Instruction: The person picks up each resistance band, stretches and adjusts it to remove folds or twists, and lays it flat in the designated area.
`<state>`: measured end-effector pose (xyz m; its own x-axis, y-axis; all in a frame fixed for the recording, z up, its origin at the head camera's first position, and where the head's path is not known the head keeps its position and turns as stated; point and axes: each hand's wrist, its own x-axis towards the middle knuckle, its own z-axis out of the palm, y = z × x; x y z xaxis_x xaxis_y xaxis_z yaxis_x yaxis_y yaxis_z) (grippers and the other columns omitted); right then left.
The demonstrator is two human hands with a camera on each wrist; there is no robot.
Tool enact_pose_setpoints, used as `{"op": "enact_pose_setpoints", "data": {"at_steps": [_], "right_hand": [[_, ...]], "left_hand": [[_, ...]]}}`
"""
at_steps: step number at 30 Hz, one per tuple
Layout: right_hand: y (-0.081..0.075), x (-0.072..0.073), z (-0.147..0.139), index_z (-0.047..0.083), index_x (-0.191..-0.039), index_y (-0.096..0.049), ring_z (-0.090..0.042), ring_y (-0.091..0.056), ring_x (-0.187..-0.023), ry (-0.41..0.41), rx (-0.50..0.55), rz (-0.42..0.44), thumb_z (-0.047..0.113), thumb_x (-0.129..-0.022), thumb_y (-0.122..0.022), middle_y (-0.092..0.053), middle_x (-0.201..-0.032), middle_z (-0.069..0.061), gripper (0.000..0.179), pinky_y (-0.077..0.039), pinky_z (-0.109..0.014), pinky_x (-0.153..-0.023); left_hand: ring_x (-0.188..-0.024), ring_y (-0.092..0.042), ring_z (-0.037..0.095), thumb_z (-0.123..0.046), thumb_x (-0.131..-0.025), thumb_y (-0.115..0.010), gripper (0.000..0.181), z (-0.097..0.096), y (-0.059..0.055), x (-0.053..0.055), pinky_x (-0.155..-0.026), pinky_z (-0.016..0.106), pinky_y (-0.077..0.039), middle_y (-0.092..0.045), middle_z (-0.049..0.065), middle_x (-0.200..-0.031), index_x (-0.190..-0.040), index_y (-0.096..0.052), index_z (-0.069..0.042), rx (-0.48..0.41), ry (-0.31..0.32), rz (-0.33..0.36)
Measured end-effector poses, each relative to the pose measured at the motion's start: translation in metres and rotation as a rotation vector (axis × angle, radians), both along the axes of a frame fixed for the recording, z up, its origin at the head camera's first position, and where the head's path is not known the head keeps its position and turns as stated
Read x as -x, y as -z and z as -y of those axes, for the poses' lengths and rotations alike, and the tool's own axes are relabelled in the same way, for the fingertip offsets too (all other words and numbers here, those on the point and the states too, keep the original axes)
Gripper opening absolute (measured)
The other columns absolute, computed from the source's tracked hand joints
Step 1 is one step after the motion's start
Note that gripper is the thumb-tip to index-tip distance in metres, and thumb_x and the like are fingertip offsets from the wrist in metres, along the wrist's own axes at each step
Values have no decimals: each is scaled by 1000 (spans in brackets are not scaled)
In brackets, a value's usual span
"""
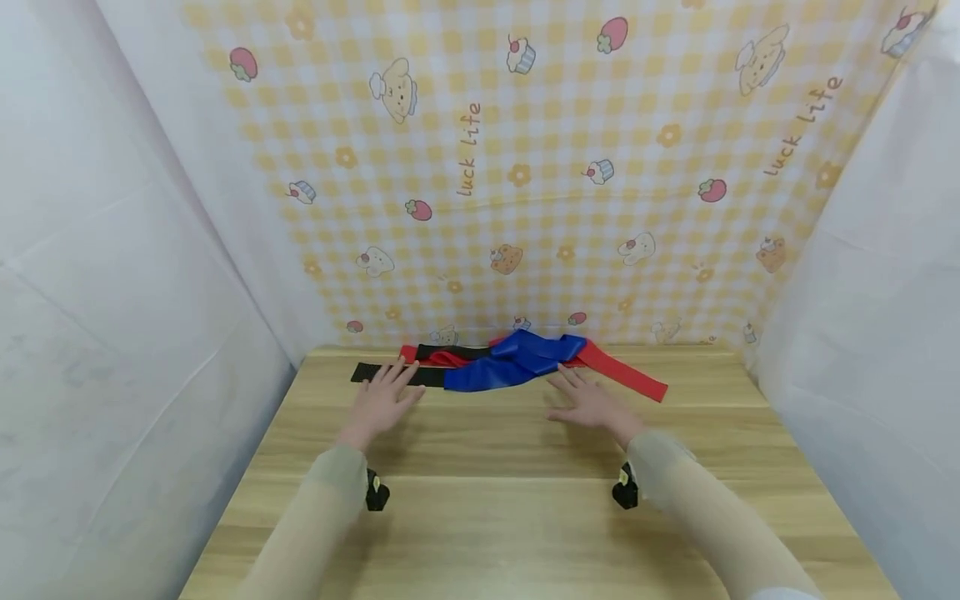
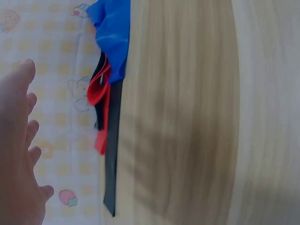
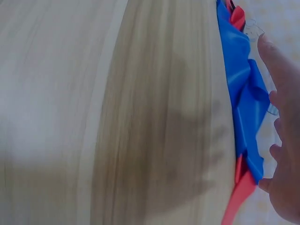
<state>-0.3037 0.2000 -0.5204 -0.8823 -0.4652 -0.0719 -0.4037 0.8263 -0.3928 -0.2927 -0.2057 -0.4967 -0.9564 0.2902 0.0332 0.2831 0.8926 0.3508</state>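
A crumpled bundle of flat, shiny blue strips lies along the back edge of the wooden table. From its left side run black strips and folded red strips, and a flat red strip slants out to the right. My left hand, fingers spread, is over the black strip in the head view. Below the blue part's right end is my right hand, also with extended fingers. Both cast shadows on the table; neither holds anything, and whether the fingertips touch the strips cannot be told.
The wooden table extends toward me. Behind it hangs a yellow checked cloth with cartoon prints. White sheets enclose the left side and the right side. Small black devices sit at both wrists.
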Motion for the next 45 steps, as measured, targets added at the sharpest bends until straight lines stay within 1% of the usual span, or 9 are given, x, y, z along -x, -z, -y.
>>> {"op": "enact_pose_setpoints", "data": {"at_steps": [6, 10, 13, 18, 25, 30, 35, 40, 45], "right_hand": [[21, 7, 31, 10, -152, -32, -51, -14, -140, -28, 55, 33, 53, -92, -57, -16, -158, -20, 77, -20, -71, -104], [31, 11, 49, 10, -152, -32, -48, -12, -142, -16, 102, 82, 57, -92, -54, -15, -158, -20, 79, -16, -64, -109], [33, 12, 60, 9, -150, -35, -46, -13, -142, 9, 126, 106, 56, -92, -55, -17, -158, -20, 77, -15, -62, -111], [34, 16, 72, 12, -151, -36, -43, -11, -144, 79, 102, 165, 55, -92, -55, -16, -159, -16, 75, -16, -65, -109], [32, 26, 77, 13, -151, -35, -43, -8, -144, 146, 74, 195, 59, -91, -54, -13, -160, -16, 77, -16, -63, -110], [32, 33, 77, 16, -151, -34, -42, -6, -144, 163, 70, 216, 60, -91, -53, -12, -160, -15, 77, -14, -65, -110], [34, 36, 77, 17, -152, -34, -40, -6, -145, 170, 73, 225, 59, -91, -54, -13, -160, -14, 76, -11, -66, -109], [36, 39, 79, 15, -152, -34, -40, -7, -145, 170, 50, 227, 60, -90, -54, -15, -160, -13, 79, -9, -68, -108], [38, 39, 82, 14, -152, -34, -41, -8, -145, 178, 39, 228, 62, -89, -55, -19, -159, -11, 82, -7, -68, -108]], "left_hand": [[-142, -17, 43, -51, -101, -38, 64, -21, 30, 5, -108, 65, -17, -23, 16, -157, -152, -32, -12, -128, 75, -3], [-141, -20, 44, -54, -101, -37, 67, -32, 44, 7, -111, 61, -18, -26, 18, -156, -151, -34, -10, -153, 83, 24], [-142, -21, 42, -52, -101, -38, 65, -39, 51, 8, -112, 58, -18, -26, 17, -156, -151, -34, -11, -150, 61, 68], [-142, -20, 41, -42, -102, -43, 58, -46, 58, 9, -110, 63, -17, -26, 17, -156, -151, -35, -12, -94, 33, 124], [-144, -16, 38, -45, -102, -41, 58, -50, 65, 13, -108, 67, -13, -23, 14, -158, -152, -32, -17, -5, 28, 190], [-144, -15, 40, -46, -102, -42, 60, -56, 68, 18, -108, 68, -12, -22, 16, -157, -153, -31, -17, -4, 34, 207], [-144, -14, 41, -48, -101, -41, 63, -64, 68, 23, -108, 69, -10, -21, 16, -158, -154, -29, -17, -10, -11, 229], [-143, -14, 41, -49, -100, -41, 66, -68, 69, 27, -107, 69, -11, -22, 17, -157, -153, -29, -10, -19, -56, 248], [-143, -17, 41, -48, -100, -41, 65, -68, 69, 27, -108, 68, -12, -26, 12, -157, -151, -33, -7, -23, -69, 239]]}}
